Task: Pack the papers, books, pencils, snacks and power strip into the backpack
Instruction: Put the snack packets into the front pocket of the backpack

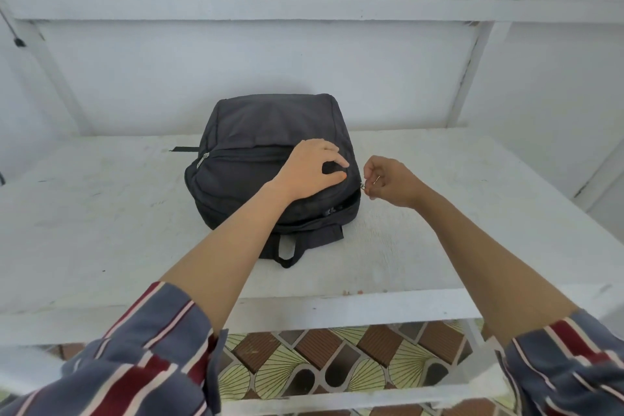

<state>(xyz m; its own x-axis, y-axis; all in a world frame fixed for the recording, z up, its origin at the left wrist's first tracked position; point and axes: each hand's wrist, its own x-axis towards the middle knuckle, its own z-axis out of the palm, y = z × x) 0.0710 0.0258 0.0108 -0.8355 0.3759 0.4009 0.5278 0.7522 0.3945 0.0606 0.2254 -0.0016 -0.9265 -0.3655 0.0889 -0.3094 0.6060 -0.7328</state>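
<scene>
A dark grey backpack lies flat on the white table, its carry handle toward me. My left hand rests on the bag's top near its right edge, thumb and forefinger pinching the fabric. My right hand is at the bag's right side and pinches the small metal zipper pull of the main compartment. The zipper gapes a little along the near right edge. Papers, books, pencils, snacks and power strip are not in sight.
A white wall with wooden battens stands right behind the table. The table's front edge runs across the lower frame, with a patterned tile floor below. A black strap end sticks out at the bag's left.
</scene>
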